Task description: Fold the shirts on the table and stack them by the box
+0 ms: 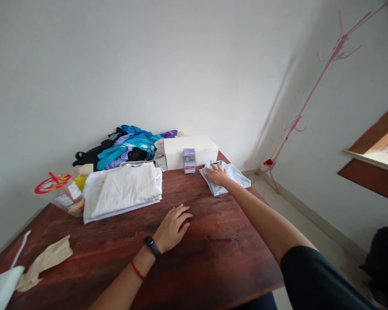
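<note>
My left hand (173,227) rests over the bare wood of the table (194,271), palm down, fingers slightly curled and apart, holding nothing. A black watch and a red string circle that wrist. Farther off to the right, my right hand (216,174) lies flat with spread fingers on a folded light-blue garment (236,175). Just left of that garment a small box-like item (189,161), its face blurred out, stands upright against a white box (174,153). Folded whitish striped cloth (126,189) lies in a stack left of the middle.
A pile of blue, purple and black clothes (126,146) sits by the wall. At the left stand a plastic cup (66,196) with a red lid and straw, and crumpled brown paper (48,258). A pink coat rack (320,82) rises beyond the table's right edge.
</note>
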Motion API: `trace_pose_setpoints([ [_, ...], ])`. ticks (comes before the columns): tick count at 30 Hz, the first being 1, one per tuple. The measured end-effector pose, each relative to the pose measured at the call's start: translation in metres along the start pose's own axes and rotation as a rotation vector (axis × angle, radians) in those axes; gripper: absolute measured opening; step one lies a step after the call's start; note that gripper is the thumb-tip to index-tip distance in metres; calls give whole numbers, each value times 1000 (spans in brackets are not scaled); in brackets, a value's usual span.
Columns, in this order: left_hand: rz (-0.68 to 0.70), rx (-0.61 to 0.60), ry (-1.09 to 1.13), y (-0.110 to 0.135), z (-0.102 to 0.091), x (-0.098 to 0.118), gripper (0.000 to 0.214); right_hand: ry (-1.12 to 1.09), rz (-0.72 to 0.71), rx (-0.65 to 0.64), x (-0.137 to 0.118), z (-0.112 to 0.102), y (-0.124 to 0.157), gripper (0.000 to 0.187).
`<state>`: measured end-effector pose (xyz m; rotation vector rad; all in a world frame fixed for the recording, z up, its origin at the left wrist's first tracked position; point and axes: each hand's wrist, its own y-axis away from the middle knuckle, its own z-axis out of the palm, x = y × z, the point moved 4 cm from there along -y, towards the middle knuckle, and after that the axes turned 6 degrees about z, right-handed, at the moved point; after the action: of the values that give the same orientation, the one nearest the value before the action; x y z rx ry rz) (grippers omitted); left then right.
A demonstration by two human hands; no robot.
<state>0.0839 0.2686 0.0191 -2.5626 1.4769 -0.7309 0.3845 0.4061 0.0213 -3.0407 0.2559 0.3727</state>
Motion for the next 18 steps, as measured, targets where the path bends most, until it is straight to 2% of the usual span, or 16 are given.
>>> trace_pose_setpoints([
  [4, -10, 12, 11, 0, 0, 0, 30, -3, 21, -71, 0, 32, -4, 70],
  [7, -11, 20, 14, 0, 1, -2, 30, -10, 26, -109, 2, 37, -7, 73],
  [11, -11, 8, 14, 1, 2, -3, 31, -41, 47, -134, 13, 12, -21, 71],
  [15, -6, 15, 21, 2, 2, -3, 31, -64, 188, -10, 46, -18, -26, 73],
  [18, -12, 24, 22, 1, 3, -3, 30, -105, 356, 1, 75, -15, -15, 77],
])
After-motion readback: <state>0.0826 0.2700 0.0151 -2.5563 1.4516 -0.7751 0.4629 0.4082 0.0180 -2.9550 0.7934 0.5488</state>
